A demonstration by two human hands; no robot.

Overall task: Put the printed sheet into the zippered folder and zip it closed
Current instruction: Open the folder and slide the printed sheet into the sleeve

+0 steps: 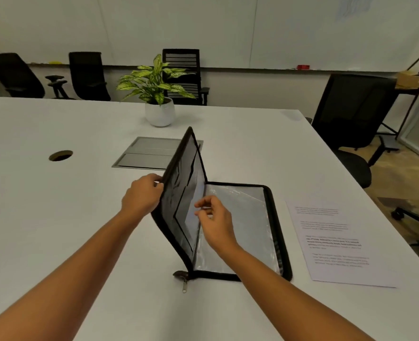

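Two bare forearms enter from the bottom edge, no sleeves in view; left hand (143,196) and right hand (214,221) both ungloved; wrists plain, fingers plain; short nails on the right hand's fingertips (197,205), slightly blurred

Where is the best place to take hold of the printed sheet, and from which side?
Probably by its near-left corner, coming from the left with the right hand. The printed sheet lies flat on the table, right of the open folder, so a corner must be lifted first; that corner lies nearest.
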